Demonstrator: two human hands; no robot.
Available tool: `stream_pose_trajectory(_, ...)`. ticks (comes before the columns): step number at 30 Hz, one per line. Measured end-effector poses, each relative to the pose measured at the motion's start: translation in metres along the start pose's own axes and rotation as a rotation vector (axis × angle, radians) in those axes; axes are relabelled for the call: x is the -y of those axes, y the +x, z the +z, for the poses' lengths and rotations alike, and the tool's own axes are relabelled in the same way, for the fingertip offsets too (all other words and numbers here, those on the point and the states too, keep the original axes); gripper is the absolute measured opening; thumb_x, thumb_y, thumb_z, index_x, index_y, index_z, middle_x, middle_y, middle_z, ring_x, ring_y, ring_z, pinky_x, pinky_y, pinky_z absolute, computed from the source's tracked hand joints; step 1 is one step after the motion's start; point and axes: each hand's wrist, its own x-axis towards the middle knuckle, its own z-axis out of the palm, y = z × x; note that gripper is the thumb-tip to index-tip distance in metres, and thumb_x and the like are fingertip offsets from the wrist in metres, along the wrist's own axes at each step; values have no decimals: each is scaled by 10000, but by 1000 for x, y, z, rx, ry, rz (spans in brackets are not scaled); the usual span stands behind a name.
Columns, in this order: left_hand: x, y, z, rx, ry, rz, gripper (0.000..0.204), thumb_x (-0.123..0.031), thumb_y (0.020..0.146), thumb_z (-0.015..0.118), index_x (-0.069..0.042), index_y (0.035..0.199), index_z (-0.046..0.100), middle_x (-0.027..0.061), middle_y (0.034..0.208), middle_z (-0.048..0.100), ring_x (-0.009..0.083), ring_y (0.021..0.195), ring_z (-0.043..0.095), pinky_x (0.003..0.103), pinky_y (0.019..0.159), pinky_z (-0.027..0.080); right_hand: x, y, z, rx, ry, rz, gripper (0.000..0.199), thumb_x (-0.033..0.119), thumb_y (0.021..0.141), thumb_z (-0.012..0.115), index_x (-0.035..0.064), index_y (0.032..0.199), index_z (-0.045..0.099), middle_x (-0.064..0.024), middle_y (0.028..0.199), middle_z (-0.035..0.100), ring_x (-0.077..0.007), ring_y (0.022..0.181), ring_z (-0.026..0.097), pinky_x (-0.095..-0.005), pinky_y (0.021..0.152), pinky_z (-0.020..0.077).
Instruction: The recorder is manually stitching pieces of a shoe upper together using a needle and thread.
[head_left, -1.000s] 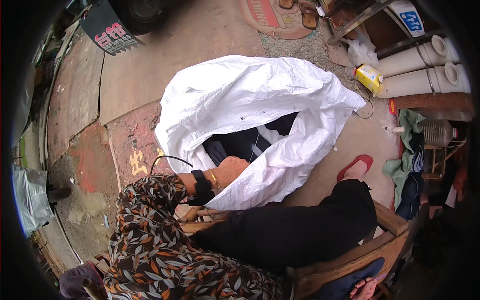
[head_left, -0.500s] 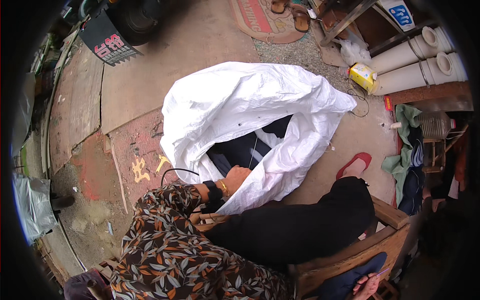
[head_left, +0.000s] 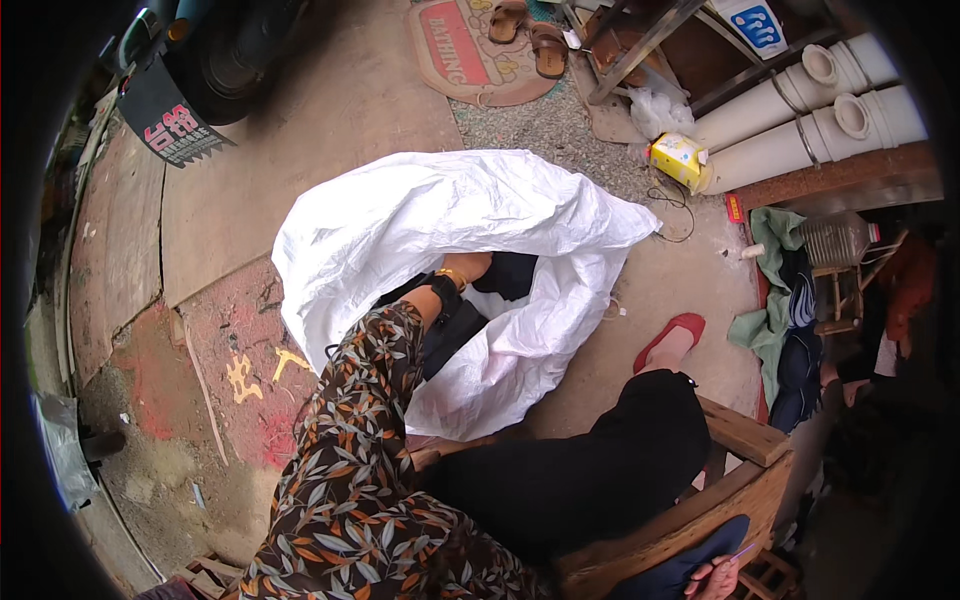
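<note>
A large white woven sack [head_left: 420, 205] lies on the ground with its mouth gaping toward me. Inside it are dark pieces of cloth [head_left: 455, 335]. My left hand [head_left: 468, 266] reaches deep into the sack, against the dark cloth near the far lip; its fingers are mostly hidden. A black band and a gold bracelet circle that wrist. At the lower right, my right hand [head_left: 714, 578] is closed on a thin purple stick [head_left: 741, 551], over a dark blue piece of cloth [head_left: 690, 560] beside the wooden frame.
My black-trousered leg [head_left: 580, 460] and red shoe [head_left: 672, 335] lie right of the sack, by a wooden bench frame [head_left: 745, 430]. Pale pipes [head_left: 790, 125] and a yellow box [head_left: 678, 162] stand far right. A mat [head_left: 470, 55] with sandals and a wheeled vehicle [head_left: 235, 75] are behind.
My left hand has moved from the sack's near edge forward and deeper into its mouth. The whole view has shifted, so the ground things sit farther left. My right hand keeps the purple stick.
</note>
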Motion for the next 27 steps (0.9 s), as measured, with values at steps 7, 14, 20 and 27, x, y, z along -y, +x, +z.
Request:
stream_pose_trajectory(7,67,16,-5,-2,356,-192,545,-481,978,493,-102,1352,612,144,1317,665,344,1221,607,466,1075,431,0,1,-4,-38,-89,46,232,309,1065,553,80,1049,589,-4,729,598,-53,501,454,-174,455,351)
stream_pose_trajectory(14,39,25,-7,78,371,-176,548,-464,957,529,-96,1357,599,156,1314,657,349,1225,600,460,1073,431,-5,1,-10,-3,-1,68,223,287,1063,562,67,1078,594,-27,730,620,-59,515,487,-173,456,361)
stream_pose_trajectory(20,33,26,-4,133,381,-140,555,-450,939,559,-91,1362,588,166,1312,651,354,1229,593,455,1071,431,-6,-1,-11,0,-1,67,241,286,1061,567,51,1095,605,-39,753,643,-58,533,502,-161,474,380)
stream_pose_trajectory(27,10,35,22,279,339,-51,568,-433,917,594,-86,1367,575,177,1310,644,359,1234,586,448,1069,432,1,-1,-4,8,-33,19,273,327,1059,568,58,1087,599,-32,746,630,-50,531,470,-167,476,347)
